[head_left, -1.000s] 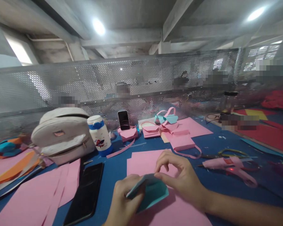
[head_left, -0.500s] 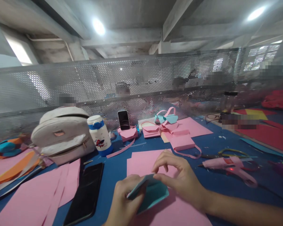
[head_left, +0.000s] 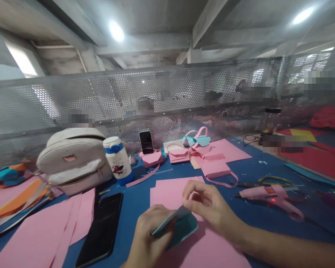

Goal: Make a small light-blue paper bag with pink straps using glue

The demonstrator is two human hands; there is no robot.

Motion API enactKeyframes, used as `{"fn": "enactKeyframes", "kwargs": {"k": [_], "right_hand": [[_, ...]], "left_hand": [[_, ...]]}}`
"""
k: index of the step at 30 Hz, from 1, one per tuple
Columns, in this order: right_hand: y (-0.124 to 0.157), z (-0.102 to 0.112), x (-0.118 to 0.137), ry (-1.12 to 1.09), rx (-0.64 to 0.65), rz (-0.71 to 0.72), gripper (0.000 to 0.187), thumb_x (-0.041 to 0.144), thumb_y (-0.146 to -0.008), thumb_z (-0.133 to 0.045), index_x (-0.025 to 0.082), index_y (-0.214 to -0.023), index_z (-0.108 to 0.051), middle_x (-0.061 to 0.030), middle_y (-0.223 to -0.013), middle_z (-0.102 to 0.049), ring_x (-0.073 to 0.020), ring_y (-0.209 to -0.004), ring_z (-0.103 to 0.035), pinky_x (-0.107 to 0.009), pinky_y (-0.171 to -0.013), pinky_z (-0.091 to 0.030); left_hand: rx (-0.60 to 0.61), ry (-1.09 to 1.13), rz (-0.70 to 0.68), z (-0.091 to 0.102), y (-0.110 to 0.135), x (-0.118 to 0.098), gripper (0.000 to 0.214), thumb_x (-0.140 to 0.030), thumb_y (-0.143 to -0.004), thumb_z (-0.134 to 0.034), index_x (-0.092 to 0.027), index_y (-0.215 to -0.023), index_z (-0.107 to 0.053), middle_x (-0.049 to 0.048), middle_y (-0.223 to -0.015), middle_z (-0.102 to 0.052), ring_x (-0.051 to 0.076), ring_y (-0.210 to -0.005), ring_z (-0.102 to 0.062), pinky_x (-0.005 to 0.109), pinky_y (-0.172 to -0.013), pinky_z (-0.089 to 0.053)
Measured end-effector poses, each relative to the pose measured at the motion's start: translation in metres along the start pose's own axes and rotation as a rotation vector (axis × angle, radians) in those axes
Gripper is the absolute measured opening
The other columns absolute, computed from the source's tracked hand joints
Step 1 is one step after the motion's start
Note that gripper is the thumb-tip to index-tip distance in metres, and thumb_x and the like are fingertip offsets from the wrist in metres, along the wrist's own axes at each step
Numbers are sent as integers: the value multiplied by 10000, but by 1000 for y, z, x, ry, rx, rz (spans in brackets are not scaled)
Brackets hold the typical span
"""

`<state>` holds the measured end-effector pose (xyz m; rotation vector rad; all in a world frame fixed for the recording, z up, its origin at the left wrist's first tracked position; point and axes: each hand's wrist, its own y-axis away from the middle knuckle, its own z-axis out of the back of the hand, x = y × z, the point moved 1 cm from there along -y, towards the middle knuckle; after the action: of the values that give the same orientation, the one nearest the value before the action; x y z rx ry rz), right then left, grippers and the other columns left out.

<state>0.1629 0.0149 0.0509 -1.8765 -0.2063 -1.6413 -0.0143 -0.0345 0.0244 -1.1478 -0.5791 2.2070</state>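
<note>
A folded piece of light-blue paper (head_left: 184, 227) is held low over the table. My left hand (head_left: 153, 230) is closed around its left side, thumb on the inside. At its raised upper flap, my right hand (head_left: 205, 203) pinches the corner between thumb and curled fingers. Beneath both hands lie sheets of pink paper (head_left: 167, 193). A pink glue gun (head_left: 276, 195) with a lit red light rests on its side, to the right of my right hand.
On the left are more pink sheets (head_left: 41, 230), a black phone (head_left: 103, 230), a white backpack (head_left: 72, 160) and a bottle (head_left: 118, 160). Small pink paper bags (head_left: 216, 167) and an upright phone (head_left: 146, 142) stand before the perforated metal screen (head_left: 167, 93).
My right thumb and fingers have closed onto the flap's corner, slightly right of where they were. The light-blue paper's flap has tilted and its opening looks narrower.
</note>
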Motion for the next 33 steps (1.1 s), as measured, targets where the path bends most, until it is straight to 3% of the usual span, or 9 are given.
{"fn": "enactKeyframes", "kwargs": {"k": [4,7,12,17,22,26,33], "right_hand": [[-2,4,5,-52,-34,-3,206,337,-853,-662,196,-746,-556,29,-728,-488,-119,-647,-414,-249,-591,-334],[-3,6,5,15,-55,62,173,314,-868,-660,199,-759,-592,20,-764,-540,-124,-678,-448,-253,-625,-355],[-2,5,2,188,-90,180,90,259,-836,-718,220,-761,-686,18,-765,-648,-141,-734,-500,-265,-682,-370],[-2,3,5,270,-59,260,96,318,-816,-755,226,-812,-725,12,-796,-710,-150,-755,-531,-277,-691,-378],[-1,0,6,308,-36,267,98,284,-812,-759,211,-763,-715,15,-765,-704,-150,-748,-530,-275,-674,-375],[2,-1,6,301,-27,247,89,186,-783,-754,205,-727,-687,24,-725,-667,-148,-732,-502,-272,-666,-365],[1,-1,7,195,-26,110,78,190,-794,-677,201,-725,-642,21,-730,-593,-143,-719,-474,-271,-668,-350]], "left_hand": [[0,-12,18,0,1,0,331,-138,-923,-481,-186,-597,-450,-54,-556,-415,102,-544,-391,209,-623,-406],[-25,-35,61,0,2,2,355,-147,-917,-484,-185,-573,-408,-55,-550,-360,101,-538,-361,197,-585,-380],[-33,-52,78,-1,2,5,331,-137,-899,-494,-181,-575,-444,-47,-545,-408,101,-541,-400,191,-582,-393],[-22,-36,46,0,2,4,278,-126,-887,-506,-180,-614,-523,-36,-547,-490,109,-546,-456,197,-600,-420],[8,-29,-17,0,1,0,238,-114,-904,-505,-181,-695,-597,-18,-601,-587,117,-572,-517,215,-636,-434],[10,-26,-27,0,1,-1,260,-118,-920,-496,-181,-683,-584,-25,-592,-570,114,-567,-513,217,-631,-423],[36,10,-44,2,-3,-5,233,-133,-928,-497,-186,-721,-590,-28,-614,-563,113,-565,-510,232,-657,-439]]}}
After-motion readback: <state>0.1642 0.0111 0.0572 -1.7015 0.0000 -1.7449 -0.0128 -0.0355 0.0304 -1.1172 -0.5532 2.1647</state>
